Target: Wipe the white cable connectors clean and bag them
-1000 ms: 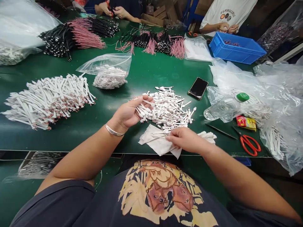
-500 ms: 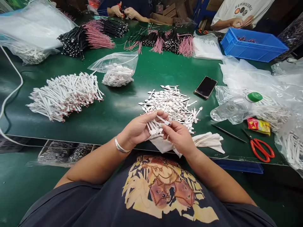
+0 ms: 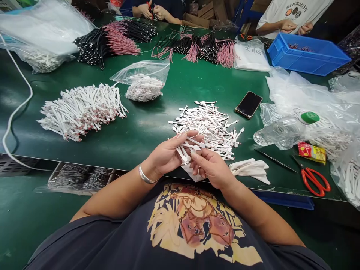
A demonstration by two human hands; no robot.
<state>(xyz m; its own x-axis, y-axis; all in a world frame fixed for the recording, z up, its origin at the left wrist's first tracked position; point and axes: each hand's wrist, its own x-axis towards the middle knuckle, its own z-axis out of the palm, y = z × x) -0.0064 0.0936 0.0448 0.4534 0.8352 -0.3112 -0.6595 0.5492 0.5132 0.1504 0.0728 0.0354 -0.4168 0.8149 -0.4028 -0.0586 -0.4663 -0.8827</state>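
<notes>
My left hand (image 3: pixel 165 153), palm up with a silver bangle on the wrist, is closed around several short white cables (image 3: pixel 183 153). Their white connector ends stick out toward my right hand (image 3: pixel 215 168). That hand pinches at the connector end of one cable between thumb and fingertips; the tips partly hide it. Just beyond both hands lies a loose heap of the same white cables (image 3: pixel 208 120). White cloth gloves (image 3: pixel 250 170) rest on the table beside my right wrist, and part of something white shows under my hands.
Left stands a neat stack of white cables (image 3: pixel 81 108), with a bag of cables (image 3: pixel 144 88) behind it. Right are a phone (image 3: pixel 249 105), a plastic bottle (image 3: pixel 281 129), tweezers (image 3: pixel 275 160) and red-handled scissors (image 3: pixel 313 180). Across the green table, two people work near a blue bin (image 3: pixel 309 56).
The view has shifted slightly. My right fingers have come off one cable's connector and moved a little lower, to another cable end. Opposite, the right-hand person's hands have moved apart.
</notes>
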